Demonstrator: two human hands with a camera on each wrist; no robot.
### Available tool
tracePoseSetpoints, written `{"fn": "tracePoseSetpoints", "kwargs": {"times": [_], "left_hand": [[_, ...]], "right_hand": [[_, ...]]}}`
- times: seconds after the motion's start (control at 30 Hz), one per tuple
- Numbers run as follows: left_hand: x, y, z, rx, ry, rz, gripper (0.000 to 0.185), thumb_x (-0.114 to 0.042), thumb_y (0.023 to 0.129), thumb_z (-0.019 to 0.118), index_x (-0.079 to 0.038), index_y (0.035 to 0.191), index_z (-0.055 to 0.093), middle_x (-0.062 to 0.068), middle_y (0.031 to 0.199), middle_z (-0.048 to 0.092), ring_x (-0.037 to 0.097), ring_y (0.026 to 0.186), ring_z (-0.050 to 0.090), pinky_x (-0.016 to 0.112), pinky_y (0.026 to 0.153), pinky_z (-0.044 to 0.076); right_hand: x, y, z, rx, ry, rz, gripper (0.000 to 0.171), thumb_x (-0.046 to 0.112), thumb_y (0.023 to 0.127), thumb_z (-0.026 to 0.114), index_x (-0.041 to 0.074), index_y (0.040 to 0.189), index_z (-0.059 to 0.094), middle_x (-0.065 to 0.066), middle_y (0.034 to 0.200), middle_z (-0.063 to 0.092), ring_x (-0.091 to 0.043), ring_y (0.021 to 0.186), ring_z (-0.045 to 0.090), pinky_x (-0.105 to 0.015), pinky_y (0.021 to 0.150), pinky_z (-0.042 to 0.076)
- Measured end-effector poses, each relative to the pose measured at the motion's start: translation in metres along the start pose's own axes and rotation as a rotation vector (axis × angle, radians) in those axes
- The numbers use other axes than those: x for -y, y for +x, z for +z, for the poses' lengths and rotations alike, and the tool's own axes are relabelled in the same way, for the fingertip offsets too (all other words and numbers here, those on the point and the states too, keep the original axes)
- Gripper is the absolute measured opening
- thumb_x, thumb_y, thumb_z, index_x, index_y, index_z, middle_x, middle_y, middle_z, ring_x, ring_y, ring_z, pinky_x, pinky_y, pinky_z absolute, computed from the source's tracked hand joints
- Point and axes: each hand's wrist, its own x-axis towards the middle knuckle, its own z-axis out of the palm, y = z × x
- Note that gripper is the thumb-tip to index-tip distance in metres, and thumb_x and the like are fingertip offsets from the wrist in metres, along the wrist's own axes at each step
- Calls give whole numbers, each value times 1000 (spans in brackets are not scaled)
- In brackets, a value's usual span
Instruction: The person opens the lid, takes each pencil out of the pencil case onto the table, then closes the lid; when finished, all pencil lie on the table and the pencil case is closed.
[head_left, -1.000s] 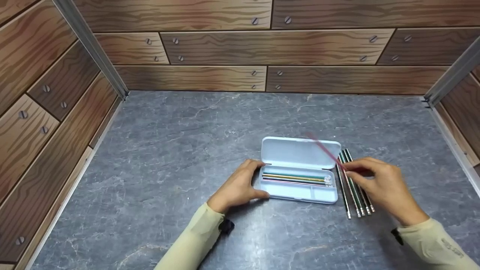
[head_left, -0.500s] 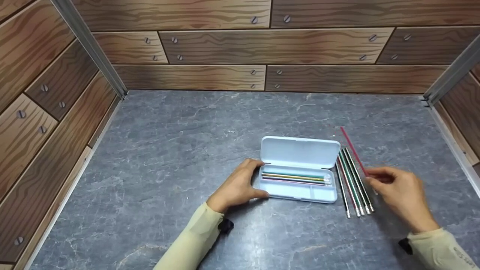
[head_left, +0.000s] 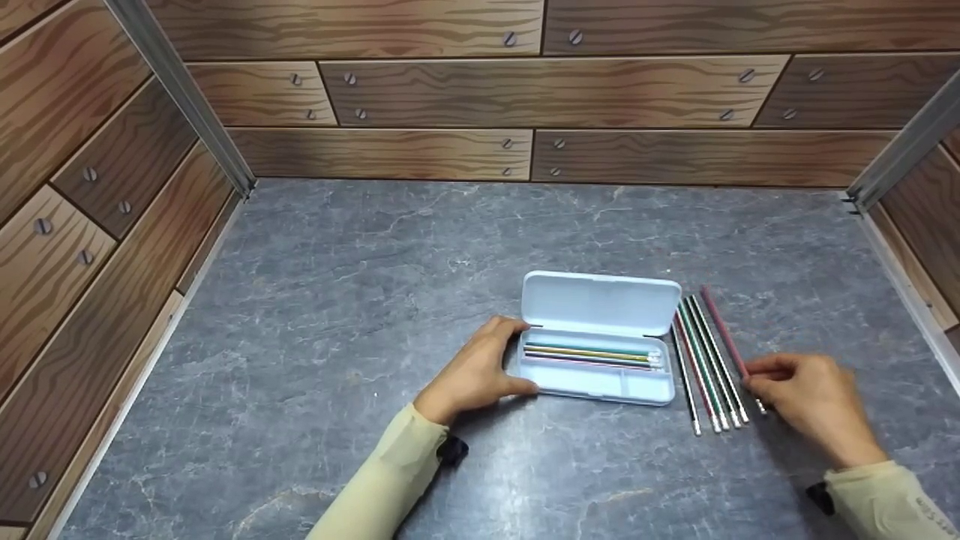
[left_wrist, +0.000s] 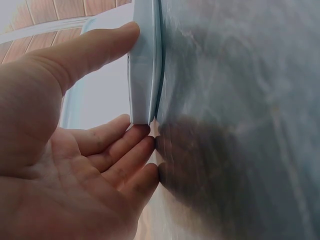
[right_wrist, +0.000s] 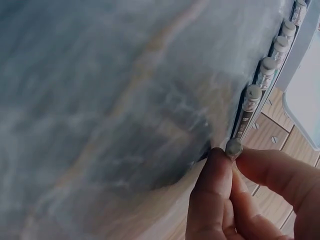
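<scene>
A light-blue pencil case (head_left: 600,302) lies with its lid folded back. My left hand (head_left: 480,371) holds its left end, thumb (left_wrist: 107,44) at the front corner and fingers bent against the end. Several pencils (head_left: 585,355) lie lengthwise in the rear compartment. My right hand (head_left: 814,401) pinches a red pencil (head_left: 721,326) near its eraser end, between thumb and fingertips. In the right wrist view, its eraser (right_wrist: 234,147) shows between the fingertips. Just left of it, several pencils (head_left: 718,360) lie side by side, erasers toward me.
The grey marbled tabletop (head_left: 360,285) surrounds the case. Wood-patterned panels (head_left: 435,94) stand at the back and both sides, with metal corner posts (head_left: 187,97). The case's front compartment (head_left: 570,383) and small right compartment (head_left: 649,388) show bare floors.
The right hand has carried the red pencil from above the case's right edge rightward, then down and nearer, to the right side of the pencil row. The left hand stays put.
</scene>
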Motion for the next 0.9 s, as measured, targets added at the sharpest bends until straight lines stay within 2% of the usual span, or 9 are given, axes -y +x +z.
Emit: {"fn": "tracePoseSetpoints", "kwargs": {"times": [0.1,0.33,0.9], "left_hand": [[0,0,0,-2,9,-2,88,-21,82,100,-1,156,56,15,151,62,31,142,60,48,130,46],[0,0,0,12,3,-11,87,-23,84,99,-2,156,56,14,152,61,30,143,58,48,130,46],[1,0,1,6,-5,-4,87,-21,83,100,-2,155,57,15,153,61,30,143,58,49,130,46]], "right_hand": [[2,0,0,7,-14,-5,33,20,98,80,-2,122,82,-11,97,86,-5,74,65,-25,61,48],[4,0,2,41,-31,10,34,24,99,79,-1,121,83,-3,84,83,-10,70,68,-28,61,47],[5,-1,2,62,-18,-6,36,24,101,78,-4,122,81,-7,87,85,-10,70,72,-26,59,50]]}}
